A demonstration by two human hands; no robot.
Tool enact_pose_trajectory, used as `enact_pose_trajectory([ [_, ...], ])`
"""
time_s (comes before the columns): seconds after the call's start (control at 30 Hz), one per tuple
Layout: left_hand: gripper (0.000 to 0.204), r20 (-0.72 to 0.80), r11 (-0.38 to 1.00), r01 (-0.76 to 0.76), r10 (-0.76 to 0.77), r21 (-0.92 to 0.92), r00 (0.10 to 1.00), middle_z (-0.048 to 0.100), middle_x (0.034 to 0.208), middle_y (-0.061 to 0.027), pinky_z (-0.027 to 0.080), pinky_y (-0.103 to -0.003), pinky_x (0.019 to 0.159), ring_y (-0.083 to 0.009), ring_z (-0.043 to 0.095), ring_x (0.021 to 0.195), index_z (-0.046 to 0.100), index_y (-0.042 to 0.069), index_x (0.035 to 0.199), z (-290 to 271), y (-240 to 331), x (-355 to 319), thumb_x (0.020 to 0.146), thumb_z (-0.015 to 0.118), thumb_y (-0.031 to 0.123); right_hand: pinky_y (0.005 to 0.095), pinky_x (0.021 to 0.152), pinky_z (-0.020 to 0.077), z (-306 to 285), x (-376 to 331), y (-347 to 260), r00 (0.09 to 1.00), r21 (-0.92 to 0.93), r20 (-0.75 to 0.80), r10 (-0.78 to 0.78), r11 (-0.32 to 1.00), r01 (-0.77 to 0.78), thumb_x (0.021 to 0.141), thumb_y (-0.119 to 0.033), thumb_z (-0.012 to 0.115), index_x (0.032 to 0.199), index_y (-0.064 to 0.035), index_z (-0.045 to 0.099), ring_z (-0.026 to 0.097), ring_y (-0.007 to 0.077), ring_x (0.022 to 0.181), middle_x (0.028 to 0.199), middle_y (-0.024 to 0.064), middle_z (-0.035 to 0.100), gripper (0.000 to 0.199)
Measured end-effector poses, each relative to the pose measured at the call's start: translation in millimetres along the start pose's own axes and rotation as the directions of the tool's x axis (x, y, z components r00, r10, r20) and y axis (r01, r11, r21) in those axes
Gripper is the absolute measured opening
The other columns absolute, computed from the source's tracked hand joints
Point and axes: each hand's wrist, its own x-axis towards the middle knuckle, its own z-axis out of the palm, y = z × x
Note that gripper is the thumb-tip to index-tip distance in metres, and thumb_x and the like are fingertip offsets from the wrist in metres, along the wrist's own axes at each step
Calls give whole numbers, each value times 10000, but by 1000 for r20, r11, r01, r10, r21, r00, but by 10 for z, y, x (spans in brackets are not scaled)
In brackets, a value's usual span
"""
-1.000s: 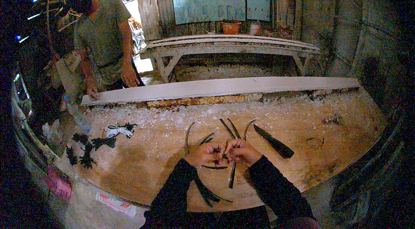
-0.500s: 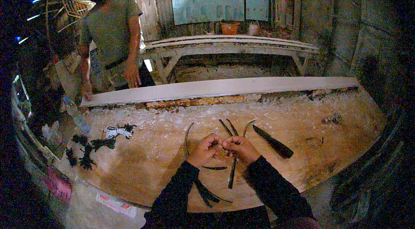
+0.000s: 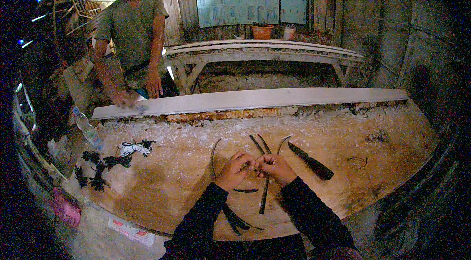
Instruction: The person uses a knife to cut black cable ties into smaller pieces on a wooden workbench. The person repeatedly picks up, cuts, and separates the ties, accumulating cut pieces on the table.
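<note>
Over a wooden table (image 3: 162, 191), I am holding my left hand (image 3: 234, 170) and right hand (image 3: 275, 169) together, fingers curled, fingertips touching; the view is too grainy for me to tell whether they are gripping anything. Dark strips (image 3: 264, 197) are lying beneath and around them. A dark tapered piece (image 3: 311, 162) is resting rightward. Beyond a pale board (image 3: 250, 99), a person (image 3: 133, 29) is standing.
</note>
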Motion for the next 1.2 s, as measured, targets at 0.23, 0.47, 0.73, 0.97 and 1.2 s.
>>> enact_pose_trajectory([
  [0.23,165,2,996,-60,60,-68,998,441,720,-74,357,-301,709,-239,447,745,436,39,741,-4,-58,15,594,419,-36,215,555,425,40,0,-8,998,-78,-56,16,997,-20,671,-71,483,753,-12,533,497,93,587,696,27,534,113],
  [0.47,188,78,996,-45,51,-72,996,461,742,-67,377,-280,680,-202,467,748,446,33,754,-94,-54,-9,595,413,-62,222,561,433,25,-7,-41,999,-102,50,-15,995,20,685,-90,509,789,-9,543,499,88,590,716,26,540,136],
  [0.73,176,-4,857,265,-298,-443,955,508,851,-44,403,-261,715,-135,495,780,484,38,849,-95,-118,-32,680,503,-10,216,555,424,33,-8,-12,996,-179,-89,2,984,-18,726,-96,521,806,-1,551,500,95,590,702,37,547,128],
  [0.97,229,-11,991,-68,67,-118,998,530,882,-20,447,-213,591,-94,520,736,539,55,912,-67,-91,30,688,584,48,207,543,419,11,38,59,988,-24,-148,-35,999,32,727,-80,545,782,-37,526,501,94,589,707,35,551,73],
  [1.2,142,78,834,367,-369,-413,926,548,819,4,428,-198,532,-74,512,706,556,53,849,-36,-77,-35,711,580,76,192,526,409,71,51,47,989,56,-113,-92,994,99,700,-54,590,733,-91,431,501,86,595,660,2,519,166],
])
